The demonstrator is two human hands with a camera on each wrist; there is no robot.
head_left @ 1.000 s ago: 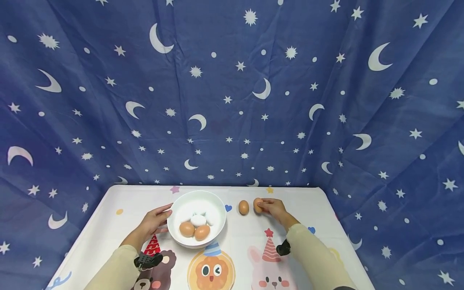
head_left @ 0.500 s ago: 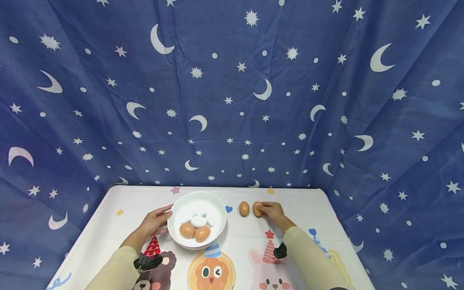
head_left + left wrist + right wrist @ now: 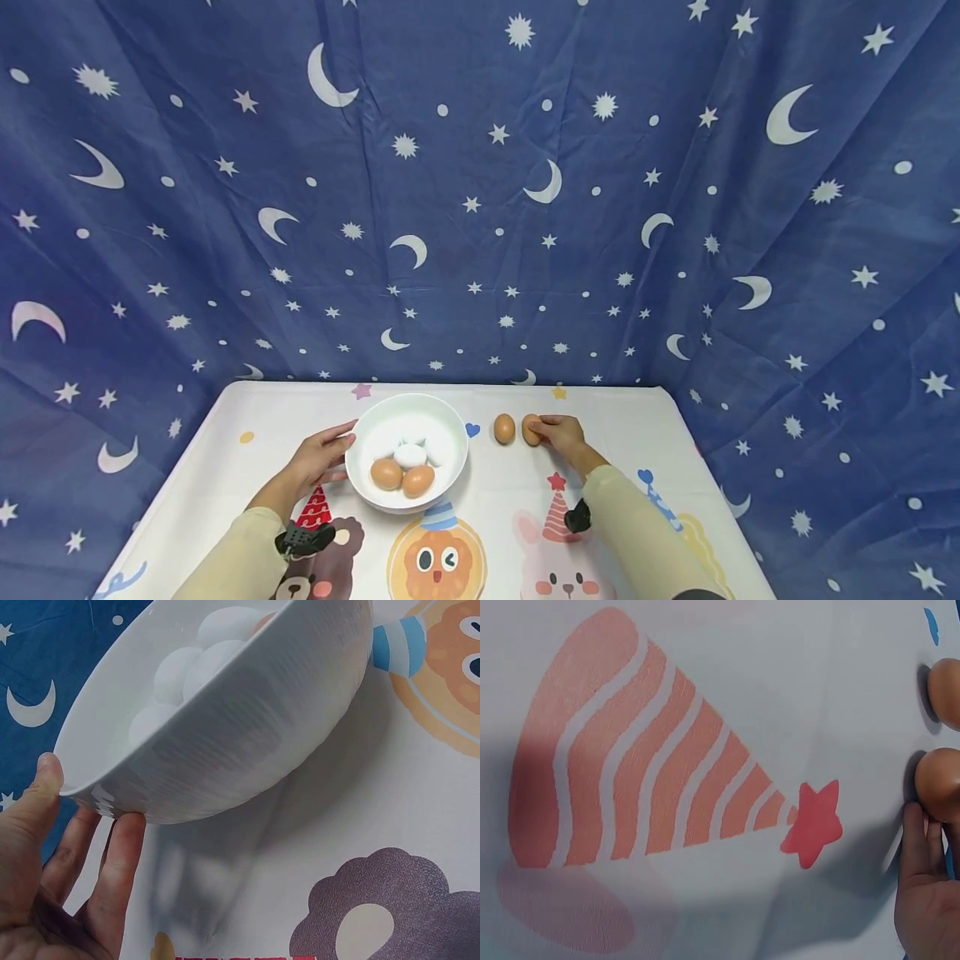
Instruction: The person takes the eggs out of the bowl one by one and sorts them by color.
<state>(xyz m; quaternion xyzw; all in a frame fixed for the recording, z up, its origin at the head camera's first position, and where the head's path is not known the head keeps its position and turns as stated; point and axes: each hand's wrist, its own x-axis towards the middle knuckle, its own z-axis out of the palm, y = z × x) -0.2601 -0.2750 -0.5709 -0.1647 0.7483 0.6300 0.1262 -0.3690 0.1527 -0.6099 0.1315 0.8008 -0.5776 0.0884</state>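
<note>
A white bowl (image 3: pixel 442 492) stands left of the table's middle, holding two brown eggs (image 3: pixel 417 481) and several white eggs (image 3: pixel 409 456). My left hand (image 3: pixel 313 461) touches the bowl's left side; in the left wrist view its thumb and extended fingers (image 3: pixel 124 851) meet the rim and outer wall. To the right of the bowl, a loose brown egg (image 3: pixel 504 429) lies on the cloth. Close beside it, my right hand (image 3: pixel 561 435) pinches another brown egg (image 3: pixel 530 430), its fingers partly covering it. The right wrist view cuts off part of this hand (image 3: pixel 930 907) and both eggs.
Under everything lies a white tablecloth (image 3: pixel 487 517) printed with cartoon animals and party hats. A blue curtain (image 3: pixel 480 208) with moons and stars hangs right behind the table's far edge and along both sides.
My right hand, with the brown egg, has shifted slightly toward me and a little left, closer to the loose egg. The left hand and bowl keep their place.
</note>
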